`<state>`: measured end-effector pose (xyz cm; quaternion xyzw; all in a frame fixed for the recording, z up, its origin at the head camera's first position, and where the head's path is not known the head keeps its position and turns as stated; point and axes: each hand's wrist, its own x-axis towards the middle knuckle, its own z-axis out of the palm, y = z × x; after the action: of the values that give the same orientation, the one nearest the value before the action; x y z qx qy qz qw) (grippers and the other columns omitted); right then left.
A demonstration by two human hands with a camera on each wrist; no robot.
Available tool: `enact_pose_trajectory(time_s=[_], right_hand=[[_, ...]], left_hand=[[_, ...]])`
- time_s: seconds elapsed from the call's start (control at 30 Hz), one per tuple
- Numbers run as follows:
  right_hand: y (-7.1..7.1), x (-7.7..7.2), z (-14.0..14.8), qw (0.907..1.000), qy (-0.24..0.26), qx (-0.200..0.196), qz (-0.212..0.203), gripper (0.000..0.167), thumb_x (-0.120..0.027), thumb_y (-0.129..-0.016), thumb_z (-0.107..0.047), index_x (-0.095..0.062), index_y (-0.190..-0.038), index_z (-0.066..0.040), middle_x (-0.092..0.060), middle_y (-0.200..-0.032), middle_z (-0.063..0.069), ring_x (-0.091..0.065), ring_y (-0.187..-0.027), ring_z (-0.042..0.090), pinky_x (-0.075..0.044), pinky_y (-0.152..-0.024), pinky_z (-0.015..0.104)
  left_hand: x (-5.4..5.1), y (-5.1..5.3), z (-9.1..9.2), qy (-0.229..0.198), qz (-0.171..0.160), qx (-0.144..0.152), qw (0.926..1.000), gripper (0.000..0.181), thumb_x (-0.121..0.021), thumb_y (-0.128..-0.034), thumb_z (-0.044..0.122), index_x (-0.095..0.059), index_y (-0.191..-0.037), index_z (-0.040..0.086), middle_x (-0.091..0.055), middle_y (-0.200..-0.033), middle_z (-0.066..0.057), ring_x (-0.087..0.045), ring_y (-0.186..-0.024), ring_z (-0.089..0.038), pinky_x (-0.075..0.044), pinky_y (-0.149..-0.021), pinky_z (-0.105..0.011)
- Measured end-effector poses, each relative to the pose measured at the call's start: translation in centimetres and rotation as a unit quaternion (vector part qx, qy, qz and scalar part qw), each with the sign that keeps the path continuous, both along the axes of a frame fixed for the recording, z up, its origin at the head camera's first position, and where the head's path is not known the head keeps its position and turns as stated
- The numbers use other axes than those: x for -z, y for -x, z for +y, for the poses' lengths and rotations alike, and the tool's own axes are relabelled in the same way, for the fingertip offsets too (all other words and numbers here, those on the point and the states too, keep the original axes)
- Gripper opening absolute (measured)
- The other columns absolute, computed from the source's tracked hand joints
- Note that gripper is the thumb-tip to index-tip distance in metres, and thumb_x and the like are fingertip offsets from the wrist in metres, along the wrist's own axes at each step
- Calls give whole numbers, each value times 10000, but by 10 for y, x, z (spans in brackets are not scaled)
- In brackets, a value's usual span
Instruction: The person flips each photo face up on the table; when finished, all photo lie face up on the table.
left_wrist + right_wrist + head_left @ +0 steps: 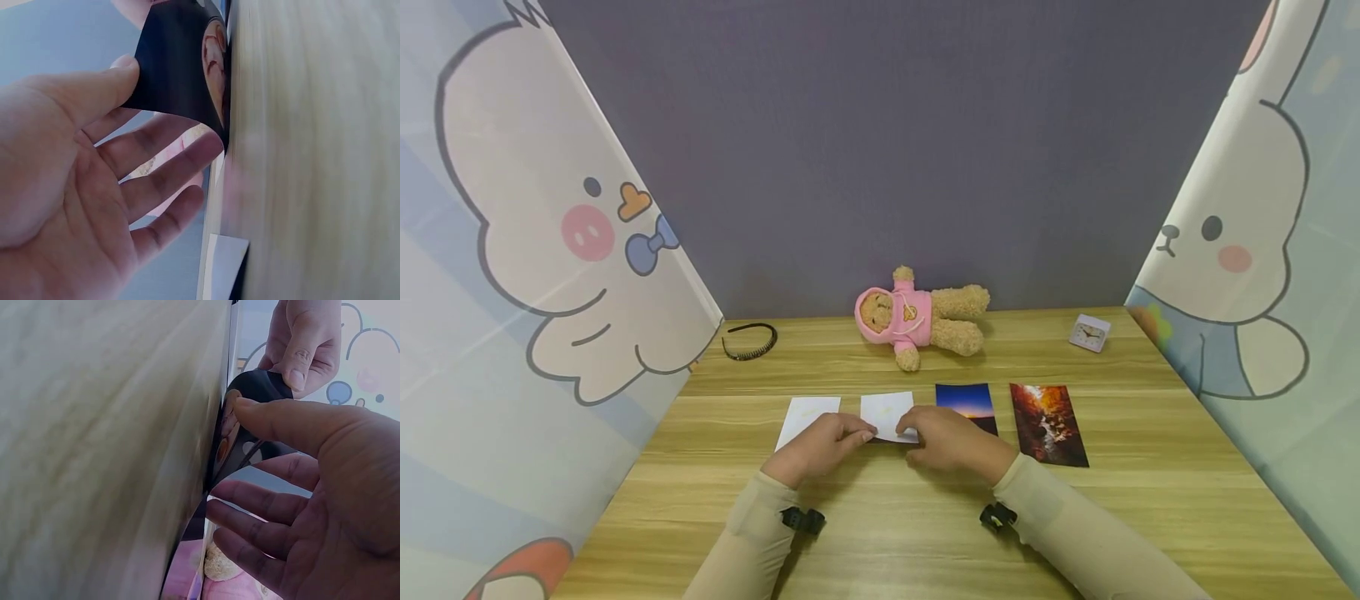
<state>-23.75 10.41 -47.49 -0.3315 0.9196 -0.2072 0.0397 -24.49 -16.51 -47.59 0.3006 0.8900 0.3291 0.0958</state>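
In the head view a card (887,413), white side up, lies second from the left in a row, its near edge lifted. The left hand (820,447) pinches its near left corner and the right hand (951,440) holds the right side. From the left wrist, the card's dark printed underside (175,69) shows, bent, between the thumb and fingers of the left hand (94,169). In the right wrist view the right hand's (319,481) thumb lies on that dark picture side (234,437), fingers behind it.
Left of it lies another white card (805,415); to the right are a sunset picture (967,403) and an autumn forest picture (1049,423). Behind are a black headband (752,340), a teddy bear in pink (917,318) and a small clock (1089,332).
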Motion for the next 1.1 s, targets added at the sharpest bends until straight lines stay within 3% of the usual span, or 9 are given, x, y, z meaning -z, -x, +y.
enact_pose_trajectory(time_s=[0.2,0.33,0.57,0.8,1.1], right_hand=[[1,-3,1,10000,68,37,8,300,-823,-925,-228,-751,-1204,-143,-725,-1135,-9,-652,-973,127,-557,-842,375],[3,-5,2,9998,102,62,126,222,-802,-936,-187,-769,-1155,-177,-730,-1066,-53,-653,-921,103,-555,-799,352],[5,-9,3,9988,406,117,261,169,-791,-940,-133,-786,-1091,-210,-741,-1023,-95,-688,-972,111,-573,-853,374],[7,-11,3,9970,579,225,454,85,-770,-965,-153,-799,-1032,-198,-740,-952,-100,-692,-919,112,-570,-827,383],[6,-18,4,9937,854,431,580,73,-759,-976,-145,-797,-1030,-176,-757,-943,-59,-704,-892,122,-577,-804,386]], left_hand=[[-1,0,1,-197,73,-106,9997,257,-578,-1096,320,-800,-1145,199,-746,-1136,90,-659,-1088,-104,-547,-940,-366],[0,1,1,-261,157,-203,9993,273,-573,-1094,356,-802,-1130,214,-743,-1141,96,-652,-1091,-89,-546,-937,-360],[-1,0,2,-601,456,-352,9965,263,-583,-1088,359,-796,-1090,206,-750,-1133,48,-688,-1101,-153,-579,-916,-390],[-2,1,3,-1032,708,-584,9904,207,-614,-1071,360,-776,-1078,231,-741,-1093,100,-687,-1006,-96,-573,-888,-382],[-1,1,4,-1317,783,-605,9863,165,-723,-1000,354,-779,-1131,273,-734,-1189,96,-669,-1180,-174,-525,-1025,-486]])
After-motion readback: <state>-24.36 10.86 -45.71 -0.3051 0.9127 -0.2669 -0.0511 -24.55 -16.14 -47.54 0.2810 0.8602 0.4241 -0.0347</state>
